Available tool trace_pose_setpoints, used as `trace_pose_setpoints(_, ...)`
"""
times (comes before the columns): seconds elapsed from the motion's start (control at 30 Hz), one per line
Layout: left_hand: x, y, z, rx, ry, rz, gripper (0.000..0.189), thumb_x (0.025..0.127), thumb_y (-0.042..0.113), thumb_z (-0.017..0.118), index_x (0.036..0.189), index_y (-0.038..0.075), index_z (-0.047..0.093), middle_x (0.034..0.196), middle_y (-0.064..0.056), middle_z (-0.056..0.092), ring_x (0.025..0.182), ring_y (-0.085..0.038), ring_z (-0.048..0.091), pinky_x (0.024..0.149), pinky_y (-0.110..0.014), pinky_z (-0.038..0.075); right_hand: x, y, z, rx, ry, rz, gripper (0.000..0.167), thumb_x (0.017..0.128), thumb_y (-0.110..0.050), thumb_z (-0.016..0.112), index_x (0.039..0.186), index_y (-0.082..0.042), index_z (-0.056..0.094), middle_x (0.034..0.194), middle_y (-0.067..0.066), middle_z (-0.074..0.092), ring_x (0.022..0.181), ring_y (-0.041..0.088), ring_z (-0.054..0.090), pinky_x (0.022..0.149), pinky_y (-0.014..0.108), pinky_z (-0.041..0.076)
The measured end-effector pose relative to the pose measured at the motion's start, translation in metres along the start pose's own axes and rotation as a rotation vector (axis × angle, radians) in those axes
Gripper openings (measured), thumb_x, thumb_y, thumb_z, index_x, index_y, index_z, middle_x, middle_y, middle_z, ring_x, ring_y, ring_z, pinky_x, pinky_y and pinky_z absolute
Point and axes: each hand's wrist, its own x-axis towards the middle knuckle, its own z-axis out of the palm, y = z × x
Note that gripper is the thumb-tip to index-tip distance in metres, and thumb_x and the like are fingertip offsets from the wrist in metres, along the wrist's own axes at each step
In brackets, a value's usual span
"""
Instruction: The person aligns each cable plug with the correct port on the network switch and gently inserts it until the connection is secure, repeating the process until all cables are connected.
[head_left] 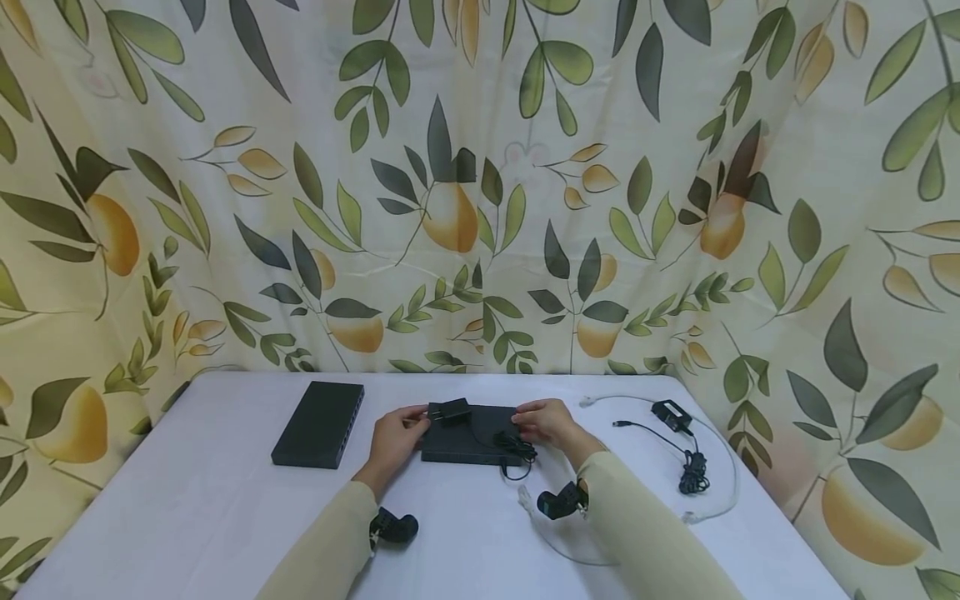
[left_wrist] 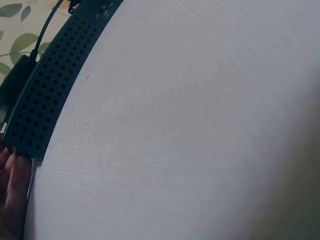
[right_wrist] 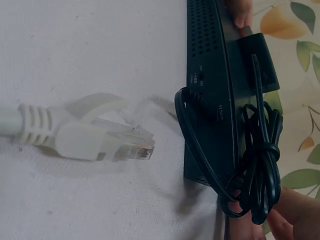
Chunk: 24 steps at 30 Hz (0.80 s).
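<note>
A flat black network switch (head_left: 468, 446) lies between my two hands, its vented side (left_wrist: 50, 85) facing me. The left hand (head_left: 393, 437) grips its left end, fingertips at the corner. My right hand (head_left: 551, 421) holds the opposite end. On top of the switch rest a black power adapter (head_left: 450, 411) and its bundled cord (right_wrist: 262, 165). That cord's end runs into the side marked 53.5V, beside a small on/off slider (right_wrist: 201, 76). Whether the switch touches the table, I cannot tell. A white Ethernet cable's clear plug (right_wrist: 132, 145) lies just in front of it.
Left on the white table (head_left: 187, 500) is another black box (head_left: 318, 425) with a row of ports. To the right lie a second black adapter (head_left: 671, 415), its coiled cord (head_left: 693, 475) and a white cable (head_left: 733, 475). Patterned curtain (head_left: 480, 275) encloses the table.
</note>
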Motion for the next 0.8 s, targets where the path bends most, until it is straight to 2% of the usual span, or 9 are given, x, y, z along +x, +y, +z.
trace_pose_setpoints(0.13, 0.0, 0.001, 0.0, 0.01, -0.006, 0.002, 0.031, 0.092, 0.015, 0.067, 0.123, 0.01, 0.069, 0.103, -0.005, 0.069, 0.082, -0.014, 0.064, 0.067, -0.025, 0.058, 0.0, 0.001, 0.001, 0.003, 0.007, 0.008, 0.032, 0.089, -0.002, 0.07, 0.12, 0.004, 0.066, 0.1, 0.013, 0.07, 0.072, 0.013, 0.064, 0.065, 0.023, 0.058)
trace_pose_setpoints(0.27, -0.002, 0.004, -0.003, 0.016, -0.034, -0.029, 0.03, 0.093, 0.016, 0.067, 0.122, 0.009, 0.069, 0.105, -0.006, 0.069, 0.086, -0.015, 0.065, 0.07, -0.027, 0.059, -0.001, 0.003, 0.002, 0.018, 0.016, 0.008, 0.031, 0.089, -0.001, 0.07, 0.119, 0.004, 0.066, 0.094, 0.01, 0.071, 0.071, 0.012, 0.064, 0.065, 0.023, 0.058)
trace_pose_setpoints(0.43, -0.017, 0.008, -0.009, -0.001, -0.053, -0.075, 0.029, 0.091, 0.015, 0.068, 0.118, 0.005, 0.07, 0.099, -0.007, 0.071, 0.082, -0.014, 0.065, 0.07, -0.027, 0.059, -0.001, 0.003, 0.004, 0.02, 0.013, -0.004, 0.031, 0.089, -0.001, 0.069, 0.12, 0.003, 0.065, 0.093, 0.01, 0.07, 0.071, 0.011, 0.064, 0.066, 0.025, 0.059)
trace_pose_setpoints(0.63, -0.04, 0.015, -0.008, 0.014, -0.019, -0.08, 0.029, 0.088, 0.014, 0.072, 0.115, 0.003, 0.071, 0.093, -0.005, 0.071, 0.077, -0.012, 0.064, 0.069, -0.026, 0.058, -0.001, 0.001, 0.005, -0.014, 0.014, -0.003, 0.035, 0.089, -0.001, 0.069, 0.124, 0.001, 0.065, 0.1, 0.012, 0.068, 0.075, 0.013, 0.063, 0.067, 0.024, 0.058)
trace_pose_setpoints(0.8, -0.044, 0.018, -0.005, 0.032, 0.019, -0.087, 0.028, 0.088, 0.014, 0.072, 0.114, 0.004, 0.071, 0.094, -0.004, 0.071, 0.079, -0.012, 0.064, 0.07, -0.026, 0.057, -0.002, -0.001, 0.003, -0.02, 0.005, 0.0, 0.036, 0.089, 0.0, 0.069, 0.125, 0.001, 0.064, 0.104, 0.013, 0.067, 0.078, 0.014, 0.063, 0.069, 0.024, 0.059)
